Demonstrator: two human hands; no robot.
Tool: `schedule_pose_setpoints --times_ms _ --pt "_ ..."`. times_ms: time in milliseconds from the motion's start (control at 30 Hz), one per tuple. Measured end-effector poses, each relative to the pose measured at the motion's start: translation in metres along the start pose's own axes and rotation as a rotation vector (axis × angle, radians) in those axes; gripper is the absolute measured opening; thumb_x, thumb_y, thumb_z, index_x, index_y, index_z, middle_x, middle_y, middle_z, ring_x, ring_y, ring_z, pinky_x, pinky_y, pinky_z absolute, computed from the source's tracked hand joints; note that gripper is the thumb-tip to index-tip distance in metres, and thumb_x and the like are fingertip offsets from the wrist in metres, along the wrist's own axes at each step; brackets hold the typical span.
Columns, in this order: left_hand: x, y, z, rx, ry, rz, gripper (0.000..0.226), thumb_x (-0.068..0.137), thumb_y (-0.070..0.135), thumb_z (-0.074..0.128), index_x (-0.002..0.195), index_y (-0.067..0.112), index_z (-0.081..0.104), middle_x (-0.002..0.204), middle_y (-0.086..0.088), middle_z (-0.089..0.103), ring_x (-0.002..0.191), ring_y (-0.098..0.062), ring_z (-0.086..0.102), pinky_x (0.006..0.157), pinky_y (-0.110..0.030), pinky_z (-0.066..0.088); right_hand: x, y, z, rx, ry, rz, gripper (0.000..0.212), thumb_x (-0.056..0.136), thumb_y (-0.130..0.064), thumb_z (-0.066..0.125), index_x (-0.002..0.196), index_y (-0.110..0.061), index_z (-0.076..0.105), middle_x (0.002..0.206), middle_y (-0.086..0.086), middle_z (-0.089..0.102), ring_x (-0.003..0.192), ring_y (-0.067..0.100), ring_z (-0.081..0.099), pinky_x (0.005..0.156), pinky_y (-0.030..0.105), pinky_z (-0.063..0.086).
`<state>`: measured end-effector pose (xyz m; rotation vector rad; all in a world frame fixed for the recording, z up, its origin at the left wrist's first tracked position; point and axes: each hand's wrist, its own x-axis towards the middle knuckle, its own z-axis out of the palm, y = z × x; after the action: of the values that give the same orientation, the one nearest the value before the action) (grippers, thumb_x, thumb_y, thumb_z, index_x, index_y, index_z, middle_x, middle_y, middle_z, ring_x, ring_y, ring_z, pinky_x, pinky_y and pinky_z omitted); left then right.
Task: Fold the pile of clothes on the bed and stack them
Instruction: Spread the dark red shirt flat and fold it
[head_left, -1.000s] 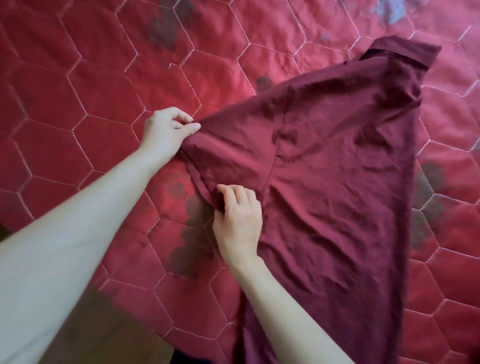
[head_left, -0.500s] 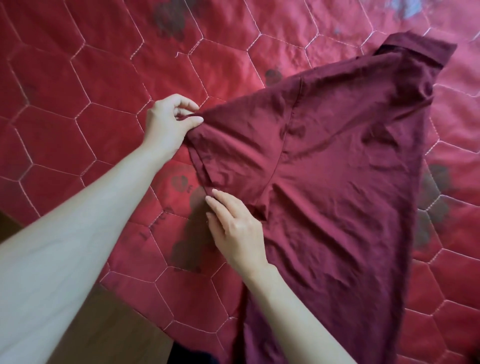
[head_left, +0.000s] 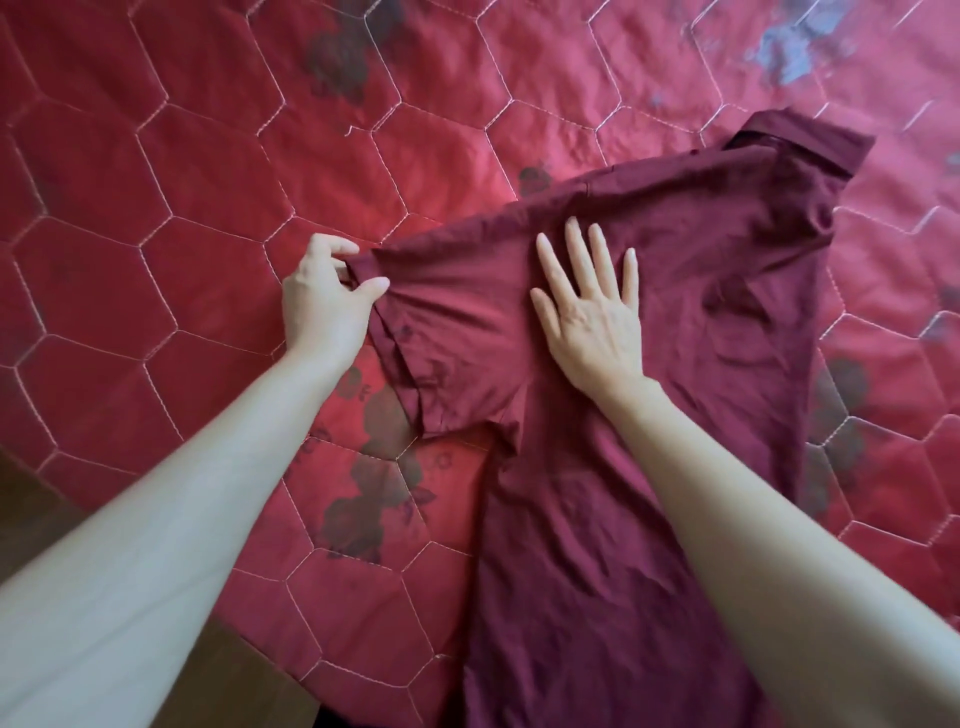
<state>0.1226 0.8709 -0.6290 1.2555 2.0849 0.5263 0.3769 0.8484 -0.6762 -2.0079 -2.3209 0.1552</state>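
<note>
Your left hand still pinches the sleeve hem; your right hand has moved up and now lies flat on the maroon shirt, so the sleeve fold can begin.

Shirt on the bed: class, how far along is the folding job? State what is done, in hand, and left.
Done: the shirt lies spread on the quilt. In hand: the left hand pinches the sleeve end while the right hand presses flat near the shoulder. Left: folding the sleeve in, folding the body, stacking; no stack shows.
</note>
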Motion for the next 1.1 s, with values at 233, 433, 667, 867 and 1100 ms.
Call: schedule_pose_setpoints --times_ms 233,433,667,867,1100 --pt "-0.059 0.048 0.038 0.364 0.126 0.638 0.045 0.083 0.010 0.054 0.128 0.007 0.055 0.138 -0.014 0.050 0.132 -0.034 0.042 0.109 -0.047 0.033 0.002 0.003 0.004 0.049 0.138 0.143 0.052 0.101 -0.033 0.035 0.151 -0.019 0.032 0.157 0.012 0.029 0.146 0.025 0.025 0.119 0.048 0.016" --pt "-0.086 0.073 0.127 0.556 -0.139 0.605 0.053 0.098 0.036 0.028 0.149 0.022 0.034 0.159 -0.007 0.024 0.147 -0.027 0.017 0.117 -0.057 0.012 0.000 0.019 0.003 -0.027 0.128 0.287 0.050 0.102 -0.035 0.028 0.149 -0.021 0.037 0.156 0.011 0.032 0.145 0.028 0.027 0.117 0.052 0.018" --pt "-0.048 0.015 0.090 0.651 -0.014 0.453 0.059 0.097 0.042 0.030 0.153 0.029 0.019 0.162 -0.005 0.012 0.149 -0.027 0.010 0.117 -0.058 0.008 -0.001 0.026 0.003 -0.037 0.123 0.253 0.050 0.102 -0.035 0.028 0.150 -0.025 0.034 0.158 0.005 0.030 0.147 0.024 0.024 0.119 0.048 0.012" --pt "-0.048 0.007 0.079 0.674 0.007 0.397 0.061 0.097 0.042 0.026 0.155 0.029 0.011 0.163 -0.006 0.005 0.149 -0.030 0.005 0.117 -0.058 0.006 0.014 0.037 -0.002 -0.061 0.043 0.027 0.052 0.101 -0.041 0.033 0.151 -0.028 0.032 0.158 0.005 0.029 0.147 0.023 0.024 0.117 0.053 0.015" --pt "-0.047 0.007 0.079 0.677 0.003 0.389 0.061 0.097 0.042 0.025 0.154 0.029 0.010 0.163 -0.006 0.003 0.149 -0.032 0.004 0.117 -0.059 0.006 0.093 0.127 -0.025 -0.032 -0.118 0.198 0.059 0.100 -0.049 0.018 0.155 -0.028 0.014 0.163 0.005 0.007 0.150 0.021 0.002 0.121 0.047 0.004"
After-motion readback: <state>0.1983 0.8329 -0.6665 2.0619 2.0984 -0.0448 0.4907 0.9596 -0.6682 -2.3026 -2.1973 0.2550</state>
